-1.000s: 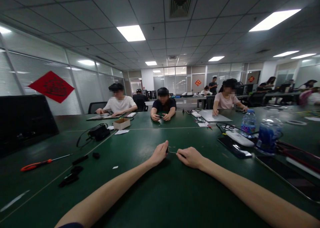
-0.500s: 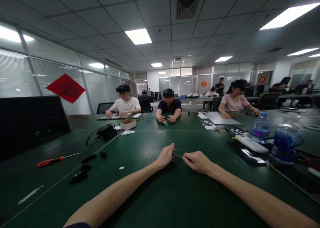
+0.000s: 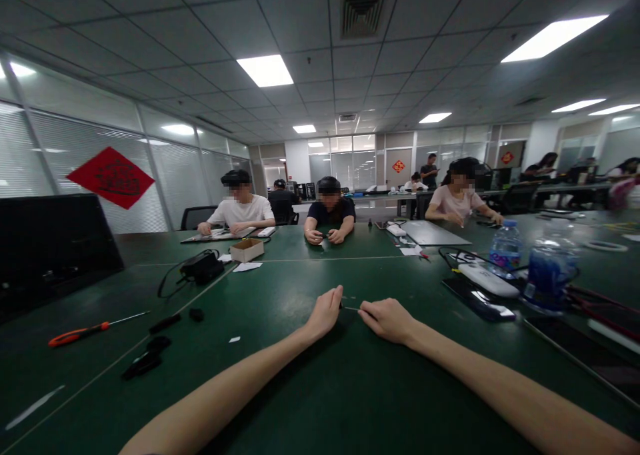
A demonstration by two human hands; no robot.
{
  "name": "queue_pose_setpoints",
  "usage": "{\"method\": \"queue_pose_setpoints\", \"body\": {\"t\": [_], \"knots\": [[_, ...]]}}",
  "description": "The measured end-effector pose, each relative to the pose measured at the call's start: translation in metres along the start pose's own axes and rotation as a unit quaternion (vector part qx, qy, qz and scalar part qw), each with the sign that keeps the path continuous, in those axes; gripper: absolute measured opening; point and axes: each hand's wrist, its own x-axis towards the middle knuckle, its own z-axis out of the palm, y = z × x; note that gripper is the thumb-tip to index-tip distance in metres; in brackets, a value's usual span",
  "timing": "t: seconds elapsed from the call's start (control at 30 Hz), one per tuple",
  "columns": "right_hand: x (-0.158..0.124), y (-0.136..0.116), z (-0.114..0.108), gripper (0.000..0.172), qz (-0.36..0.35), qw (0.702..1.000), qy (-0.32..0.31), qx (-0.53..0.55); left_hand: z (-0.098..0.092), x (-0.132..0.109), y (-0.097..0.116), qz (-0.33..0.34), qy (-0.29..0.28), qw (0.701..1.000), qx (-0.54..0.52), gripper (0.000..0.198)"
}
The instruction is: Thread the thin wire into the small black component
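Note:
My left hand (image 3: 324, 315) is closed, with its fingers pressed round a small dark piece (image 3: 341, 305) that is mostly hidden behind them. My right hand (image 3: 387, 320) is closed round the handle of a thin screwdriver (image 3: 352, 308). Its narrow metal shaft points left, towards the dark piece; whether its tip touches the piece is too small to tell. Both hands are low over the green table (image 3: 295, 388), a short gap apart.
An orange-handled screwdriver (image 3: 80, 334) and black parts (image 3: 145, 360) lie left, near a monitor (image 3: 57, 238). Further on are a black pouch (image 3: 201, 266) and a cardboard box (image 3: 247, 250). Phones (image 3: 477, 300) and water bottles (image 3: 550, 272) stand or lie right. Three people sit opposite.
The view has turned slightly right, so everything shifts left in the picture. My hands keep nearly the same pose, with the shaft between them.

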Motion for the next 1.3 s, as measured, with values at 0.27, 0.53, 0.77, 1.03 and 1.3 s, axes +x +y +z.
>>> {"method": "queue_pose_setpoints", "body": {"t": [0.27,0.53,0.77,1.03,1.3], "knots": [[0.002,0.006,0.01,0.035,0.067,0.996,0.035,0.039,-0.001,0.001,0.002,-0.02,-0.028,0.999,-0.008,0.052],[0.003,0.012,0.014,0.034,0.139,0.983,0.076,0.09,0.002,-0.004,0.014,-0.092,-0.087,0.978,-0.168,0.053],[0.0,0.002,0.004,0.031,0.013,0.997,0.035,0.067,0.002,0.003,0.003,-0.149,-0.101,0.929,-0.323,0.05],[-0.001,0.001,0.001,0.032,-0.006,0.998,0.025,0.055,0.001,0.0,0.002,-0.131,-0.113,0.93,-0.324,0.051],[-0.002,0.0,0.001,0.033,-0.016,1.0,0.011,0.019,0.001,-0.002,0.009,-0.065,-0.051,0.989,-0.126,0.054]]}}
